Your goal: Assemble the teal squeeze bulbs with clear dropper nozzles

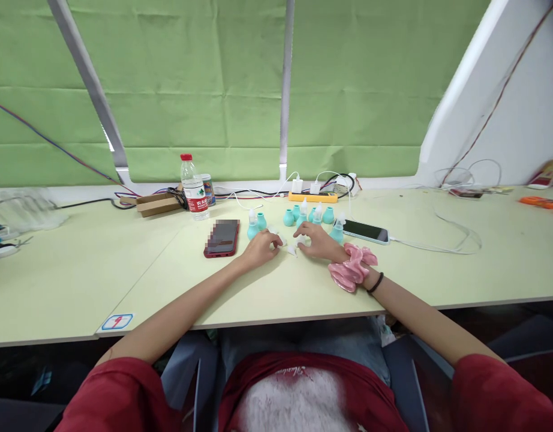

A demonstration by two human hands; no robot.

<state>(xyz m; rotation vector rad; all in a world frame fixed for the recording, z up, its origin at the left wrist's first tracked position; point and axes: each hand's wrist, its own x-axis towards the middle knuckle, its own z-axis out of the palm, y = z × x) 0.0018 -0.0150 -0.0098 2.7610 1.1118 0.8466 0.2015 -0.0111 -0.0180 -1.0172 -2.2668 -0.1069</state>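
My left hand is closed in a pinch, with a small white piece at its fingertips. Opposite it, my right hand curls its thumb and forefinger round a small translucent white piece. Another white tip lies on the table between the hands. Just beyond them stand several turquoise squeeze bulbs, some topped with clear nozzles. One nozzle-topped bulb stands behind my left hand and another beside my right wrist. The small pieces are too tiny to make out fully.
Left of the hands lies a red-cased phone; a charging phone lies to the right. A water bottle, a can and an open cardboard box stand at the back. A yellow power strip with cables lies behind the bulbs.
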